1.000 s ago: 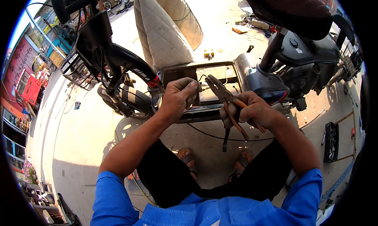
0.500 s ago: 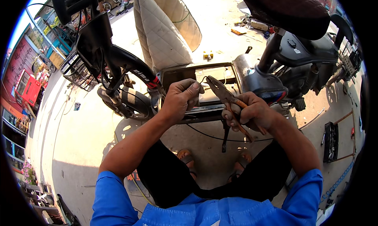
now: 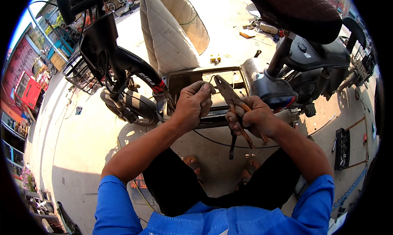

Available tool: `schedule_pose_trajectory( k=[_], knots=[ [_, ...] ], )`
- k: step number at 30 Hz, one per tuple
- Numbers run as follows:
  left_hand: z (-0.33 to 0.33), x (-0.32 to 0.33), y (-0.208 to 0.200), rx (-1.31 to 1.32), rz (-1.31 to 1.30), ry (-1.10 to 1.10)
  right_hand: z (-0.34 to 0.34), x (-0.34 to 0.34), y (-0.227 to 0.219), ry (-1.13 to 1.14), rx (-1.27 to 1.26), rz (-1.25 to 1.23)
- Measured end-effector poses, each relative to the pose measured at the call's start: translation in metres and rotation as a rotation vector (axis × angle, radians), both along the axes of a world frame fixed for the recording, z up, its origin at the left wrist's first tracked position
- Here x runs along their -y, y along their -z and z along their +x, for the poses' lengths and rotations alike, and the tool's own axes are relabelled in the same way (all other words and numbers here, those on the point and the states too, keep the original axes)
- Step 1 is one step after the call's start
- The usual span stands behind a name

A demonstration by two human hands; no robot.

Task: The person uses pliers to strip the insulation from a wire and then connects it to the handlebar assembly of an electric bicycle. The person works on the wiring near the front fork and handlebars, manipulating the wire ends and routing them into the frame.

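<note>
My left hand [image 3: 191,104] is closed in a pinch on a short dark wire [image 3: 211,79], whose bent end rises toward the pliers' tips. In my right hand [image 3: 257,117] is a pair of worn pliers [image 3: 229,93] with orange handles, jaws pointing up and to the left. Their tips are beside the wire; whether they touch it I cannot tell. Both hands are above the near edge of an open compartment [image 3: 180,74] in the floor of a black electric scooter [image 3: 256,77]. Pale blocks show inside it, partly hidden by my hands and the pliers.
The scooter's front fork and wheel [image 3: 137,106] stand left, its quilted seat [image 3: 292,13] upper right. A quilted cover [image 3: 170,34] hangs behind the compartment. Small yellow parts [image 3: 215,59] lie beyond it. A black tool tray [image 3: 343,149] lies right, near a blue coiled hose [image 3: 351,190].
The pliers have turned slightly more upright, their handle ends swinging left. My left hand has shifted a little to the right, still pinching the wire.
</note>
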State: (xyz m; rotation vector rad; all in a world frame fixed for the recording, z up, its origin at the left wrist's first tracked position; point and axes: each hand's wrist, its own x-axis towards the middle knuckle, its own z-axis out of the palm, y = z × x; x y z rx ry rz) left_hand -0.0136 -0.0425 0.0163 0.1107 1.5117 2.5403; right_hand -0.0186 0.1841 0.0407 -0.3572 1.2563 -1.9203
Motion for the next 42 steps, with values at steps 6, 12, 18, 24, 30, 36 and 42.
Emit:
schedule_pose_trajectory(
  k=[6, 12, 18, 24, 30, 36, 42],
  knots=[
    [-0.002, -0.005, 0.001, 0.025, 0.07, -0.005, -0.001, 0.004, 0.005, 0.037, -0.021, 0.021],
    [-0.005, -0.007, -0.001, -0.048, 0.058, -0.009, -0.007, 0.001, -0.001, 0.035, -0.083, 0.042],
    [0.001, -0.006, -0.007, -0.095, -0.077, -0.017, -0.02, -0.032, -0.002, 0.015, -0.532, 0.369],
    [0.003, 0.003, -0.004, -0.126, -0.112, -0.03, -0.03, -0.092, -0.005, -0.011, -0.645, 0.62],
    [0.001, 0.015, 0.001, -0.151, -0.051, -0.008, -0.011, -0.158, 0.024, 0.122, -0.447, 0.67],
    [-0.002, 0.009, -0.003, -0.167, 0.035, -0.124, 0.064, -0.216, 0.121, 0.414, -0.398, 1.014],
    [-0.003, 0.017, -0.002, -0.135, -0.166, -0.135, 0.139, -0.218, 0.244, 0.55, -0.288, 1.07]
  ],
)
